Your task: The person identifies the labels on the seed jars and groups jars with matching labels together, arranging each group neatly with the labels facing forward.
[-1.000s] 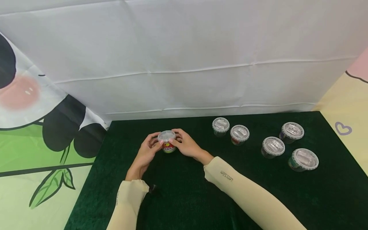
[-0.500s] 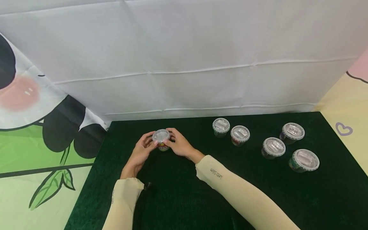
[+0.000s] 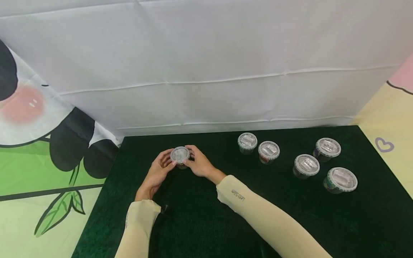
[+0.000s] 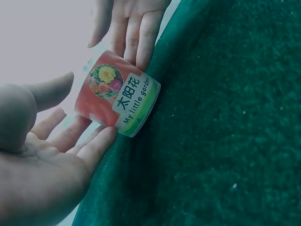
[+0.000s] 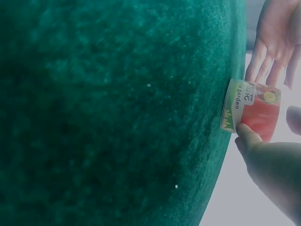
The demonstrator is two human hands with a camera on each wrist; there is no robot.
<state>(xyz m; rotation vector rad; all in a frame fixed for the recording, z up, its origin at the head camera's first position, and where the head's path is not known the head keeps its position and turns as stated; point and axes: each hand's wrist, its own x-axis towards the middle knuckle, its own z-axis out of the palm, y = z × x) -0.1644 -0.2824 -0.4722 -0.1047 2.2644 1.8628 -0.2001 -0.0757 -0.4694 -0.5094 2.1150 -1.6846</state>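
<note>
A small clear-lidded plastic cup (image 3: pixel 180 154) is held between my two hands toward the back left of the green cloth. Its red and green label (image 4: pixel 110 89), with flower pictures and the words "My little garden", shows in the left wrist view. My left hand (image 3: pixel 158 172) grips the cup's left side, fingers behind it and thumb near the lid's front edge. From the right, my right hand (image 3: pixel 201 163) holds it the same way, thumb at the front. In the right wrist view the cup's base (image 5: pixel 229 106) is close over the cloth.
Several similar lidded cups stand to the right: two near the back, a clear cup (image 3: pixel 247 143) and a red-labelled cup (image 3: pixel 269 152), and a group with a green-labelled cup (image 3: pixel 340 180) farther right. A white cloth wall (image 3: pixel 206 100) rises behind the green tabletop (image 3: pixel 206 215).
Both hands have carried the cup a little to the left. Its label has turned mostly out of sight in the head view. The other cups have stayed put.
</note>
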